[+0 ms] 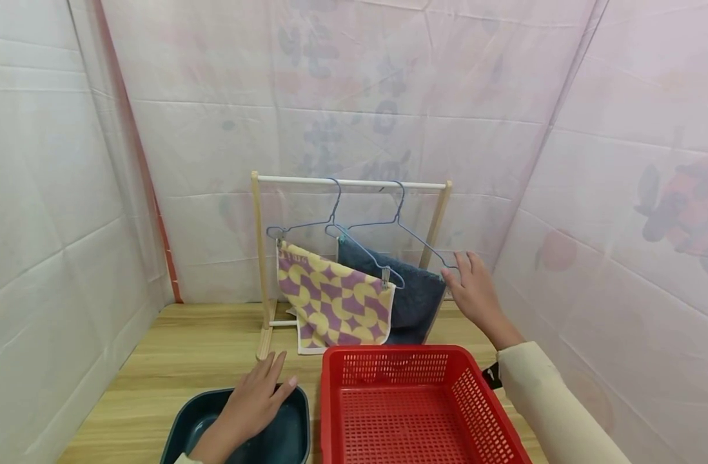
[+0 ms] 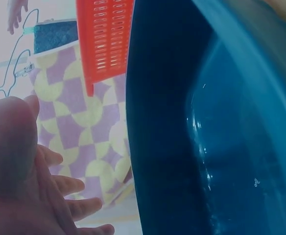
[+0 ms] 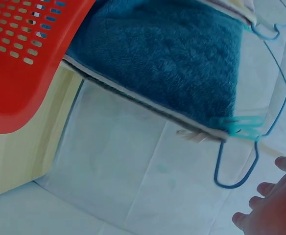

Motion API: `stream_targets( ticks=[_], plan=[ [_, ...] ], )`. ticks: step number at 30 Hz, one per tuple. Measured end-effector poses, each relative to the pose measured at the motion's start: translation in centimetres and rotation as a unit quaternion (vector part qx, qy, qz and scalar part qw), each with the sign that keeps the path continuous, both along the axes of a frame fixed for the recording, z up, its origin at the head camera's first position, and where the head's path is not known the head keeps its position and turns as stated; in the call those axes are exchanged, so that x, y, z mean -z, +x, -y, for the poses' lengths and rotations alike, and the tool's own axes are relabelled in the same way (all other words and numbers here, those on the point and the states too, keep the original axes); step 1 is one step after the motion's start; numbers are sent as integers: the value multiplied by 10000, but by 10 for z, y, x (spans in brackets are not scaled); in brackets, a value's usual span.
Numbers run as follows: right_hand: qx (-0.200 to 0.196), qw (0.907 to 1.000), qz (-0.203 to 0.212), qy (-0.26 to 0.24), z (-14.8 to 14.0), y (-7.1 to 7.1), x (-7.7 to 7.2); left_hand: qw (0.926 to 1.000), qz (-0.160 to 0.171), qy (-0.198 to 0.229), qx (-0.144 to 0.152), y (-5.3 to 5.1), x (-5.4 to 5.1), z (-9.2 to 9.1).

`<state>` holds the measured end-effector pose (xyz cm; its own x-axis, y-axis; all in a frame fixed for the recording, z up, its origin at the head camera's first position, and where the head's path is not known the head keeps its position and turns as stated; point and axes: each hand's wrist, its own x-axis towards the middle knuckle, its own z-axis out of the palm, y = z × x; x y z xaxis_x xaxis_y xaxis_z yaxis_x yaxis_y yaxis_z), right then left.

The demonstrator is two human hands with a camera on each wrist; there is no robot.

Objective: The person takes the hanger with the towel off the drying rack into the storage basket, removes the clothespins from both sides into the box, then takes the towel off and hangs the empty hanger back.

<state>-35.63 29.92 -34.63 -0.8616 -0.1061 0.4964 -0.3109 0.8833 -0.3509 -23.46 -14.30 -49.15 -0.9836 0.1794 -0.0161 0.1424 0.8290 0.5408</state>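
Now | L hnd (image 1: 246, 406), R hnd (image 1: 477, 293): spread, empty | red bskt (image 1: 394, 372) fronting blue towel (image 1: 414, 309)

The head view looks forward and down over the table (image 1: 139, 367); both wrist views, much nearer, share the red basket (image 3: 23, 78) and blue towel (image 3: 167, 58).

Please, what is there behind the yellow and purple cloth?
Behind the yellow and purple cloth hangs a dark blue cloth; its top and right part show. A white lower bar also goes behind. The covered parts, and anything else there, cannot be seen.
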Motion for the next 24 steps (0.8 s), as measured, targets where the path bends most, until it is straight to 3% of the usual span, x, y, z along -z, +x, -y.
stream_targets(
  ticks=[16,24],
  plan=[
    [-15,9948,781,-650,-14,-13,14,9999,68,-56,-60,-1,1,-2],
    [9,9970,525,-562,-17,-17,23,9999,122,113,11,1,1,-1]
  ],
)
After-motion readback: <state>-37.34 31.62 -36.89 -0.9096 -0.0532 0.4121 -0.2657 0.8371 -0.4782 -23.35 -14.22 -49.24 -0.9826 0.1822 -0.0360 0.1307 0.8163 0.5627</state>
